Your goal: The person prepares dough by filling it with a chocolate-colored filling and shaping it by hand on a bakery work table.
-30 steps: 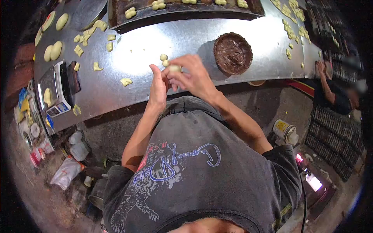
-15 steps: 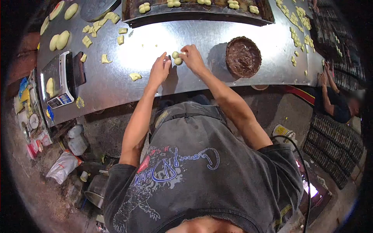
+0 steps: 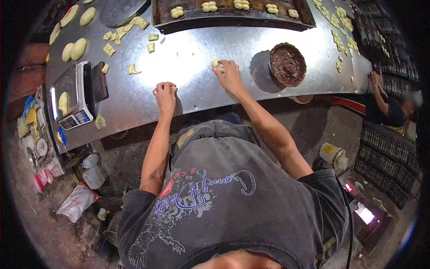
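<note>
My left hand (image 3: 165, 99) is at the front of the steel table, its fingers curled down over a piece of dough; only a pale bit shows by the fingertips. Further right, my right hand (image 3: 230, 77) closes around small dough balls. One pale yellow dough ball (image 3: 214, 63) shows beyond its fingertips, and the rest are partly covered by the fingers. To the right of that hand stands a round bowl of dark brown paste (image 3: 287, 65). A cut dough piece (image 3: 133, 69) lies up and left of my left hand.
A dark baking tray (image 3: 233, 20) with clustered dough balls lies at the back. A digital scale (image 3: 74, 96) carrying dough stands left, near larger dough lumps (image 3: 75, 50). More dough pieces (image 3: 338, 42) lie far right, where another person (image 3: 394, 110) works at the table.
My left hand has left the dough balls and come down and left onto a single dough piece. My right hand now spreads more over the balls. The whole view has shifted slightly.
</note>
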Available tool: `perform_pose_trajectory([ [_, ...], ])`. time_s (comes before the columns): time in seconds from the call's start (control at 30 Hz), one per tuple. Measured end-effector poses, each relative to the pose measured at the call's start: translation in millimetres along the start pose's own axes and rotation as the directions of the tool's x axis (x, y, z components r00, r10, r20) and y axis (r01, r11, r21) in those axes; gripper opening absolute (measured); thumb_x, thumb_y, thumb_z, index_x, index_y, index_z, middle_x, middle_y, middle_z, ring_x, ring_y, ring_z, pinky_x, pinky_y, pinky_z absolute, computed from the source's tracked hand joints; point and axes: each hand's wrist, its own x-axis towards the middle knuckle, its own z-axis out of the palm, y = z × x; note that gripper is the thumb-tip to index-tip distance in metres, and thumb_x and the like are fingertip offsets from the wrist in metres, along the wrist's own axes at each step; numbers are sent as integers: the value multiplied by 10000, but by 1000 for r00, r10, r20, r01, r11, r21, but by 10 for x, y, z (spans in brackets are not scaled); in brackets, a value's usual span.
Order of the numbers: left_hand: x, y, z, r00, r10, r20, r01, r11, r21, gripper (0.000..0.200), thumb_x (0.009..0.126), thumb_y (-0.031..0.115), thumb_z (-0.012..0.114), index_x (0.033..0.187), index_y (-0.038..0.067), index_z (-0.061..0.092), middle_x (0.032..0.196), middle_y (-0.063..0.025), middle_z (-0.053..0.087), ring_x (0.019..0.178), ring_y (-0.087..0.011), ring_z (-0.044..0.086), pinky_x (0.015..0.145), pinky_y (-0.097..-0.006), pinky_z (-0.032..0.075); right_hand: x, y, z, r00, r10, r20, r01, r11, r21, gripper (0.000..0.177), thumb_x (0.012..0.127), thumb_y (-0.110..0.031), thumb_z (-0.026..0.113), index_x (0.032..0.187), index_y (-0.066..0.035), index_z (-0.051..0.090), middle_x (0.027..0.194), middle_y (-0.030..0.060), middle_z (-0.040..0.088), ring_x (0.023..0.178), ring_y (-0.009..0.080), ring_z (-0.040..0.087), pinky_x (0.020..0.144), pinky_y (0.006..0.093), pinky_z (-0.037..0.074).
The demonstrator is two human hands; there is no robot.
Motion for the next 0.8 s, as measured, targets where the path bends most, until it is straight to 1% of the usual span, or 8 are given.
perform_pose_trajectory([
  [0.07, 94, -152, 8, 992, -101, 72, 120, 922, -367, 297, 905, 132, 693, 1174, 48, 601, 1125, -136, 642, 1029, -300, 613, 908, -432, 493, 21, -57, 1, 970, -12, 244, -31, 984, 174, 481, 945, -313, 681, 1311, -18, 580, 1248, 203, 550, 1073, 350, 592, 900, 452, 497],
  [0.17, 158, 469, -423, 963, -180, 198, 267, 582, -768, 261, 985, 162, 645, 1188, 16, 569, 1095, -114, 611, 954, -204, 647, 805, -336, 552, -236, -525, 87, 967, -214, 139, 134, 888, 439, 499, 941, -277, 696, 1343, -14, 562, 1211, 170, 573, 1017, 282, 632, 844, 395, 524],
  [0.23, 112, 959, -726, 979, -72, 193, 205, 449, -870, 256, 1022, 192, 609, 1189, 3, 568, 1092, -92, 613, 903, -152, 641, 824, -292, 561, -360, -1015, -168, 960, -262, 97, 173, 831, 528, 470, 935, -227, 709, 1336, -23, 577, 1176, 144, 586, 1005, 237, 625, 838, 359, 528],
  [0.37, 172, 1334, -965, 982, -25, 189, 187, 330, -925, 248, 1027, 218, 604, 1147, 1, 599, 1053, -84, 629, 874, -133, 632, 742, -278, 561, -300, -1270, -507, 974, -220, -50, 213, 828, 519, 355, 930, -121, 709, 1277, -64, 657, 1136, 96, 580, 1016, 196, 606, 888, 307, 508],
  [0.4, 198, 1407, -1011, 980, 13, 200, 186, 321, -929, 251, 1026, 223, 606, 1134, -3, 604, 1056, -91, 635, 866, -134, 634, 724, -277, 562, -284, -1291, -531, 916, -294, -273, 387, 828, 407, 287, 933, -116, 693, 1212, -51, 693, 1127, 114, 573, 968, 192, 616, 825, 295, 545],
  [0.53, 211, 1905, -1037, 997, 72, 2, -29, 429, -903, 245, 1018, 233, 629, 1074, -6, 615, 947, -63, 659, 812, -111, 620, 695, -263, 544, -353, -1371, -950, 986, -95, -139, 164, 734, 659, 373, 936, -70, 685, 1305, -45, 635, 1120, 104, 582, 983, 169, 611, 861, 300, 552],
  [0.63, 236, 2024, -934, 983, 176, 42, -37, 423, -905, 265, 1004, 226, 653, 1119, -8, 607, 1003, -78, 654, 806, -110, 614, 694, -247, 529, -413, -1391, -1115, 994, 67, -86, 61, 307, 950, 408, 931, -48, 691, 1320, 8, 580, 1093, 87, 600, 957, 148, 607, 852, 292, 546],
  [0.8, 204, 2597, -841, 959, 197, -204, -271, 425, -864, 476, 1071, 439, 439, 1194, 22, 631, 1125, -102, 646, 1034, -205, 598, 929, -368, 468, -349, -951, -1316, 973, 227, -35, 1, 149, 989, 329, 913, -120, 750, 1188, 9, 622, 1017, 68, 675, 897, 117, 627, 801, 269, 522],
])
